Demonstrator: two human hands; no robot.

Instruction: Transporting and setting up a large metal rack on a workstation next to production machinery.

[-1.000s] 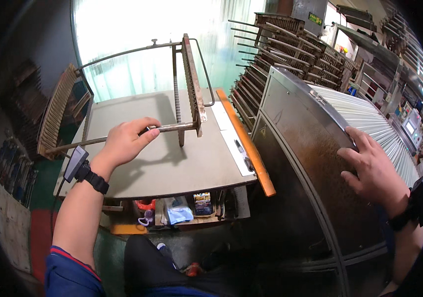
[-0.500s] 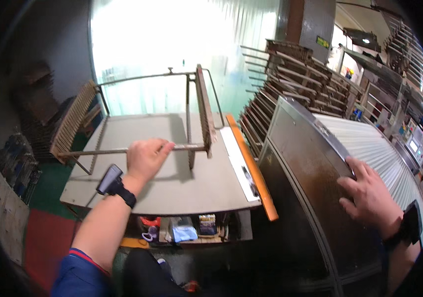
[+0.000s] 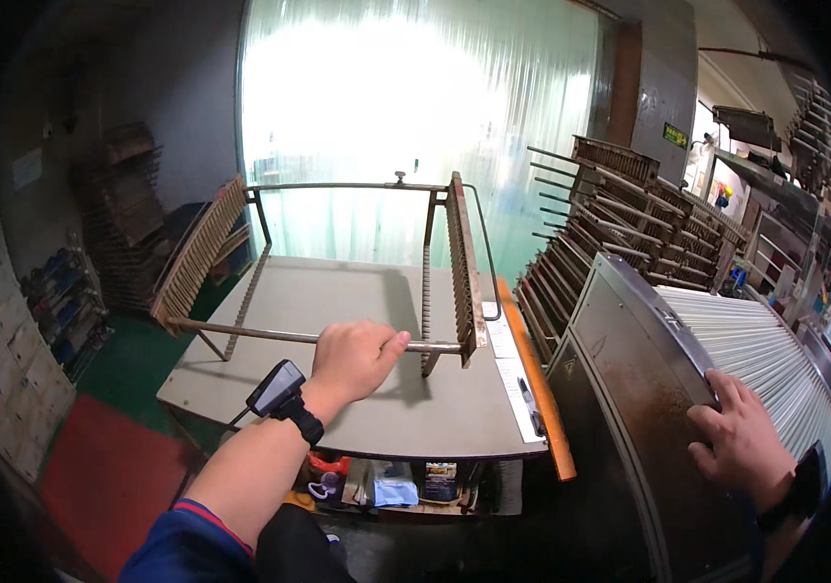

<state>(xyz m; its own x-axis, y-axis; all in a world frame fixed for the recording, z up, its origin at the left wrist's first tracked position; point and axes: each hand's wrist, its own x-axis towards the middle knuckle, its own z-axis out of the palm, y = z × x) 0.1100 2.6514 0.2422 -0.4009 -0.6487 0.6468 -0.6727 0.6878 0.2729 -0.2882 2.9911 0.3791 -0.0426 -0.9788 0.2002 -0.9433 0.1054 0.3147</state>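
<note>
My left hand (image 3: 355, 361) is closed around the near rod of a rusty metal rack (image 3: 250, 331) with toothed side bars. The rack extends over a pale table (image 3: 279, 403); whether all its feet touch the tabletop I cannot tell. On the right, my right hand (image 3: 746, 437) rests its fingers, partly spread, on the upper edge of a metal machine housing (image 3: 619, 360). Nothing shows in that hand. Straps with devices circle both wrists.
An orange strip (image 3: 540, 389) runs along the table's right side, beside paper sheets and a pen (image 3: 529, 396). Stacked racks (image 3: 619, 194) stand behind the machine, near its ribbed white rollers (image 3: 755, 335). Below the tabletop is a shelf with scissors (image 3: 323, 486). A translucent curtain (image 3: 338, 223) hangs behind.
The view has tilted up and turned left, so the scene sits lower and farther right. My left hand still grips the rack's rod; my right hand stays on the machine's edge.
</note>
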